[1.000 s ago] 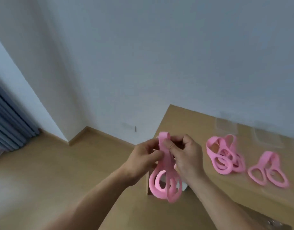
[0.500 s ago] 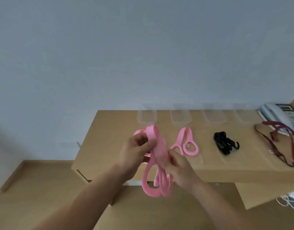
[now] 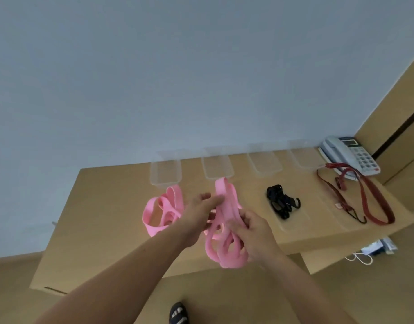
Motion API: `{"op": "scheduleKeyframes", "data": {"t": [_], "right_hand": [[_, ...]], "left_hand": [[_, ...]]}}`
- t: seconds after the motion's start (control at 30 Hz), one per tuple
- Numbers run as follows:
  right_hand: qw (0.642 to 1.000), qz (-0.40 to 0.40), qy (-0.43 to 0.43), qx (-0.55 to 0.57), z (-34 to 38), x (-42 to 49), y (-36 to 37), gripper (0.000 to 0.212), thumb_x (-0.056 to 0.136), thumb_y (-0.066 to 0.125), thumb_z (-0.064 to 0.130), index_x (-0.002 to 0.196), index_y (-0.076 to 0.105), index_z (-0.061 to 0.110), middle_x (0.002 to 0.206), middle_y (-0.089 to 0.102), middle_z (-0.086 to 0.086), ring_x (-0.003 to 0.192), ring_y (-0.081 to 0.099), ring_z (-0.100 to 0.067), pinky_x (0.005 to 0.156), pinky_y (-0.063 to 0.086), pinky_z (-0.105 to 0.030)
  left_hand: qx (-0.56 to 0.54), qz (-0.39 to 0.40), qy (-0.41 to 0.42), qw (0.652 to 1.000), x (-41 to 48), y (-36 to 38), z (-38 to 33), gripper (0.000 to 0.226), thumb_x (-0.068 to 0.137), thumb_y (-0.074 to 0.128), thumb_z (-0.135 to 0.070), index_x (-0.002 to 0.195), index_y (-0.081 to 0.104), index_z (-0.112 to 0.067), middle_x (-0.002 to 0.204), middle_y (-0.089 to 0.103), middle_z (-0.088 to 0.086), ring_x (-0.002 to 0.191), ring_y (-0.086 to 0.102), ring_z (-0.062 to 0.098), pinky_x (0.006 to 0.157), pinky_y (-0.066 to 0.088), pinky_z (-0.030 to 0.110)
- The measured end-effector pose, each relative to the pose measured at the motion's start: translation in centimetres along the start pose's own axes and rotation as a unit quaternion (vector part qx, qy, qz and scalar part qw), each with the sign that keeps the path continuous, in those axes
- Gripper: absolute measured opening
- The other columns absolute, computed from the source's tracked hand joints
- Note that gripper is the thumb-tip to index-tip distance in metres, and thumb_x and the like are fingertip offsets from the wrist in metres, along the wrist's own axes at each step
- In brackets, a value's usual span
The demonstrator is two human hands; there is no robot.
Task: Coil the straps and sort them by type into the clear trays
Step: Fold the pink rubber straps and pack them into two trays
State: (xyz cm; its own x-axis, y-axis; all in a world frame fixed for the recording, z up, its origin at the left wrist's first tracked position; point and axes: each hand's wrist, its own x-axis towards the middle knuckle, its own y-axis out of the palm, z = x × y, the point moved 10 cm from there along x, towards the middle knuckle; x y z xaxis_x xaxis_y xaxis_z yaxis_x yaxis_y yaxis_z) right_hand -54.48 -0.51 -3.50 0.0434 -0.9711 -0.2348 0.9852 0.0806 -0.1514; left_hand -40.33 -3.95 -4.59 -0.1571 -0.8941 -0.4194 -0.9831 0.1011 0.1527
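I hold a pink strap (image 3: 225, 232) in loops above the wooden table (image 3: 103, 206). My left hand (image 3: 199, 211) pinches its upper part, and my right hand (image 3: 255, 232) grips the hanging loops lower down. A second bundle of pink strap (image 3: 161, 210) lies on the table to the left. A black strap with a hook (image 3: 282, 203) lies right of my hands, and a dark red strap (image 3: 367, 197) lies spread farther right. Several clear trays stand in a row along the wall, among them the leftmost tray (image 3: 165, 171) and the tray beside it (image 3: 217, 166).
A white desk phone (image 3: 351, 154) sits at the back right corner, with a wooden cabinet (image 3: 393, 118) beside it. White cables (image 3: 362, 258) hang under the table's right end. A black shoe (image 3: 178, 314) shows on the floor below.
The view has swung right and down, so the table, trays and straps sit larger and lower in view. My hands, holding the pink strap, now hang over the table's front part.
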Motion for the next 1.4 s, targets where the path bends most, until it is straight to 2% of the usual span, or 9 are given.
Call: {"op": "scheduleKeyframes", "data": {"t": [0.27,0.5,0.6,0.77,0.87,0.97,1.07,1.2,1.4], "right_hand": [[0.993,0.028,0.101,-0.048,-3.0,6.9,0.6,0.013,0.094,0.059,0.012,0.097,0.071,0.016,0.094,0.075,-0.007,0.089,0.072,-0.026,0.081,0.06,-0.044],[0.989,0.052,0.124,-0.053,-5.0,11.5,1.0,0.012,0.092,0.062,0.015,0.1,0.07,0.021,0.087,0.076,0.005,0.078,0.074,-0.013,0.067,0.06,-0.027],[0.984,0.046,0.132,-0.111,-6.3,13.5,0.0,0.01,0.091,0.063,0.015,0.092,0.068,0.023,0.086,0.074,0.004,0.077,0.072,-0.012,0.069,0.06,-0.027],[0.966,0.053,0.12,-0.222,-8.2,14.5,-1.1,0.018,0.087,0.06,0.021,0.087,0.055,0.038,0.08,0.067,0.016,0.07,0.064,0.001,0.058,0.047,-0.015],[0.955,0.058,0.106,-0.27,-9.0,15.0,-1.8,0.012,0.087,0.061,0.031,0.085,0.054,0.04,0.079,0.066,0.016,0.071,0.063,0.0,0.06,0.046,-0.02],[0.938,0.087,0.099,-0.32,-9.6,15.3,-2.1,0.006,0.091,0.058,0.034,0.086,0.057,0.031,0.075,0.064,0.011,0.068,0.06,-0.003,0.057,0.042,-0.02],[0.941,0.103,0.109,-0.303,-9.8,15.5,-2.5,0.011,0.089,0.058,0.03,0.08,0.059,0.024,0.072,0.065,0.006,0.066,0.062,-0.008,0.055,0.045,-0.023],[0.959,0.105,0.153,-0.212,-9.9,15.8,-2.9,0.009,0.086,0.061,0.02,0.083,0.066,0.013,0.076,0.072,-0.002,0.068,0.071,-0.019,0.061,0.06,-0.036],[0.967,0.097,0.151,-0.183,-10.0,16.3,-3.3,0.006,0.089,0.059,0.025,0.085,0.062,0.022,0.074,0.07,0.007,0.064,0.067,-0.009,0.052,0.046,-0.023]], "left_hand": [[0.042,0.102,-0.056,0.992,4.9,-0.3,2.9,0.025,0.092,0.055,-0.008,0.114,0.069,-0.008,0.105,0.074,0.017,0.096,0.072,0.034,0.08,0.059,0.044],[0.071,-0.006,-0.061,0.996,8.8,-2.4,3.9,0.041,0.092,0.051,0.005,0.128,0.051,-0.015,0.099,0.076,0.007,0.08,0.074,0.029,0.072,0.062,0.042],[0.124,-0.032,-0.067,0.99,10.0,-2.2,4.9,0.041,0.095,0.052,-0.004,0.134,0.049,-0.016,0.107,0.073,0.005,0.089,0.073,0.026,0.081,0.06,0.042],[0.371,-0.048,-0.047,0.926,10.4,-0.4,5.3,0.041,0.094,0.051,-0.017,0.135,0.045,-0.02,0.109,0.065,0.001,0.095,0.065,0.021,0.086,0.055,0.035],[0.512,-0.065,-0.034,0.856,10.3,-0.1,4.9,0.052,0.092,0.05,-0.021,0.143,0.041,-0.018,0.129,0.058,0.004,0.114,0.055,0.027,0.099,0.046,0.041],[0.572,-0.071,-0.034,0.817,9.8,0.4,5.5,0.063,0.093,0.053,-0.029,0.152,0.031,-0.022,0.153,0.035,-0.003,0.135,0.036,0.025,0.113,0.034,0.041],[0.604,-0.073,0.0,0.794,9.6,1.5,5.6,0.047,0.098,0.048,-0.035,0.143,0.044,-0.024,0.148,0.041,-0.005,0.131,0.04,0.018,0.107,0.036,0.033],[0.554,-0.084,0.023,0.828,9.3,2.0,5.3,0.042,0.103,0.035,-0.045,0.134,0.056,-0.024,0.139,0.052,-0.004,0.122,0.046,0.015,0.101,0.035,0.029],[0.54,-0.062,-0.009,0.84,9.1,1.8,6.5,0.05,0.104,0.032,-0.046,0.147,0.044,-0.023,0.153,0.042,-0.002,0.139,0.036,0.017,0.114,0.024,0.033]]}}
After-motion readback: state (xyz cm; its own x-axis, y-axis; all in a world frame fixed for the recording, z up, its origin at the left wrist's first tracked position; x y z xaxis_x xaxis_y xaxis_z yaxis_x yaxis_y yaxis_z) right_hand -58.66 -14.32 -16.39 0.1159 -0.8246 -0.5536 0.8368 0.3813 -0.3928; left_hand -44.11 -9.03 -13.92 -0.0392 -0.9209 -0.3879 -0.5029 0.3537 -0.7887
